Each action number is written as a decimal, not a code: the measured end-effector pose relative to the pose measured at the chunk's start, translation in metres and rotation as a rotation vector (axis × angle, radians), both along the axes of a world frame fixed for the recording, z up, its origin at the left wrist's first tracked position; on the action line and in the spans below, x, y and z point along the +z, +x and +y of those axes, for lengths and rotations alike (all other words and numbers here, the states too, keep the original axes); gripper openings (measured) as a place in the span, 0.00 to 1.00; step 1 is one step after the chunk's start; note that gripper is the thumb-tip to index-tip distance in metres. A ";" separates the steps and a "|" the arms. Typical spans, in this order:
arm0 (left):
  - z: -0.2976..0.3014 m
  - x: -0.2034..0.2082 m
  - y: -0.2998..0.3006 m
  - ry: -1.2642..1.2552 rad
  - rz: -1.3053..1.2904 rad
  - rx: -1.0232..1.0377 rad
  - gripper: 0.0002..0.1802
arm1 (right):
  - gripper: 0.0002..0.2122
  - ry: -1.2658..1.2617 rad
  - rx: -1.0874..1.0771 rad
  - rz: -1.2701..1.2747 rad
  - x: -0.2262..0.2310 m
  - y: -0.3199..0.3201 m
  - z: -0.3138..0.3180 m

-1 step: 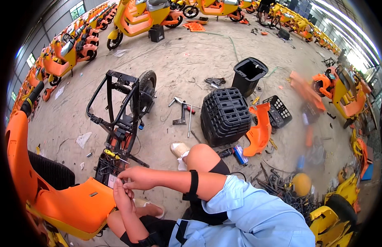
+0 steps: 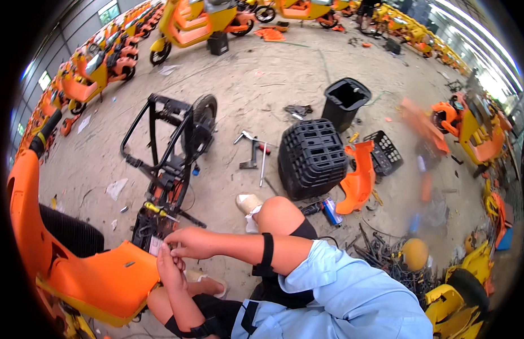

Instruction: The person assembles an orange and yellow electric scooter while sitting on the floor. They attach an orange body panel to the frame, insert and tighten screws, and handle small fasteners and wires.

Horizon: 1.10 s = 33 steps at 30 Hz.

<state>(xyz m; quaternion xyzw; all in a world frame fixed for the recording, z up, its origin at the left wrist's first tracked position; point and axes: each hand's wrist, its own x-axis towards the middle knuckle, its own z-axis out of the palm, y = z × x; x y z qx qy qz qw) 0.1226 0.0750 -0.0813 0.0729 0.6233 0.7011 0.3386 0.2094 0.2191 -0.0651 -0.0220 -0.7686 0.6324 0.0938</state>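
The left hand point(image 2: 170, 272) and right hand point(image 2: 194, 243) are meeting beside the orange panel point(image 2: 107, 279); whether they are pinching something, I cannot tell.

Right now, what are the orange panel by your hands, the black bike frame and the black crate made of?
Orange panel: probably smooth, satin plastic, moulded in broad curves.
Black bike frame: likely painted metal, from its bent, joined tubes.
Black crate: looks like dull plastic, with moulded ribs and slots.
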 end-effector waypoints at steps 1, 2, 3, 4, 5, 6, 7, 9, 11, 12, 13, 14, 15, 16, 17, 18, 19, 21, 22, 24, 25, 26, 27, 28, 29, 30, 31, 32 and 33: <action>0.002 -0.002 -0.001 -0.091 0.027 0.007 0.19 | 0.13 0.182 -0.039 0.111 -0.002 -0.001 0.001; 0.000 -0.002 -0.004 -0.060 0.029 -0.052 0.19 | 0.13 0.312 -0.039 0.182 -0.003 -0.001 0.006; 0.009 -0.005 -0.008 -0.019 0.033 -0.055 0.17 | 0.12 0.417 -0.140 0.094 -0.002 -0.004 0.015; -0.003 -0.003 -0.007 0.032 0.064 -0.131 0.16 | 0.12 0.463 -0.148 0.112 -0.001 -0.002 0.013; -0.003 -0.004 -0.008 -0.032 0.016 -0.114 0.16 | 0.11 0.522 -0.114 0.148 -0.001 -0.005 0.016; -0.007 -0.006 -0.006 -0.006 -0.003 -0.165 0.17 | 0.10 0.550 -0.090 0.210 -0.002 -0.004 0.017; -0.008 -0.008 -0.005 -0.017 -0.025 -0.163 0.18 | 0.10 0.618 -0.061 0.166 -0.005 -0.004 0.018; -0.008 -0.010 -0.008 -0.008 -0.011 -0.150 0.18 | 0.09 0.562 -0.084 0.239 -0.010 -0.013 0.018; -0.008 -0.008 -0.009 0.009 0.064 -0.093 0.18 | 0.10 0.415 -0.148 0.176 -0.014 -0.019 0.020; -0.008 -0.005 -0.009 -0.029 0.264 -0.022 0.18 | 0.11 0.285 -0.197 0.092 -0.016 -0.023 0.022; -0.011 0.000 -0.012 -0.010 0.414 -0.012 0.18 | 0.10 -0.009 -0.187 -0.023 -0.019 -0.033 0.026; -0.018 0.006 -0.010 -0.005 0.591 0.063 0.16 | 0.10 -0.369 -0.138 -0.016 -0.020 -0.036 0.032; -0.026 0.014 -0.008 0.055 0.646 0.079 0.15 | 0.11 -0.618 -0.209 -0.104 -0.023 -0.041 0.040; -0.037 0.020 -0.003 0.016 0.637 0.078 0.14 | 0.12 -0.718 -0.328 -0.145 -0.029 -0.048 0.046; -0.049 0.027 0.003 0.025 0.677 0.106 0.13 | 0.12 -0.823 -0.448 -0.159 -0.034 -0.053 0.053; -0.061 0.032 0.006 0.048 0.699 0.108 0.13 | 0.12 -0.892 -0.361 -0.125 -0.042 -0.058 0.061; -0.074 0.035 0.008 0.076 0.632 0.116 0.13 | 0.11 -0.954 -0.380 -0.125 -0.051 -0.061 0.068; -0.098 0.030 0.022 0.177 0.471 0.085 0.13 | 0.10 -1.017 -0.289 -0.156 -0.075 -0.067 0.078; -0.105 0.025 0.028 0.215 0.467 0.147 0.12 | 0.10 -1.026 -0.226 -0.162 -0.088 -0.068 0.082; -0.107 0.008 0.044 0.217 0.468 0.187 0.12 | 0.09 -1.012 -0.201 -0.197 -0.120 -0.067 0.086; -0.108 -0.001 0.051 0.217 0.463 0.207 0.12 | 0.09 -1.024 -0.097 -0.181 -0.134 -0.070 0.087; -0.108 -0.011 0.063 0.214 0.496 0.205 0.12 | 0.08 -0.957 -0.120 -0.245 -0.146 -0.067 0.087; -0.108 -0.018 0.076 0.128 0.450 0.156 0.13 | 0.09 -0.888 -0.182 -0.355 -0.154 -0.064 0.083; -0.107 -0.023 0.085 0.151 0.427 0.149 0.14 | 0.10 -0.841 -0.211 -0.448 -0.157 -0.058 0.077; -0.106 -0.026 0.095 0.120 0.359 0.105 0.15 | 0.11 -0.782 -0.305 -0.544 -0.156 -0.047 0.065; -0.107 -0.026 0.101 0.158 0.377 0.075 0.15 | 0.12 -0.685 -0.269 -0.594 -0.151 -0.033 0.050; -0.105 -0.024 0.104 0.199 0.383 0.037 0.15 | 0.12 -0.673 -0.255 -0.658 -0.142 -0.017 0.030; -0.107 -0.023 0.106 0.263 0.390 0.012 0.15 | 0.12 -0.555 -0.152 -0.685 -0.129 0.000 0.003; -0.109 -0.022 0.107 0.249 0.431 0.038 0.15 | 0.12 -0.342 -0.095 -0.681 -0.115 0.021 -0.025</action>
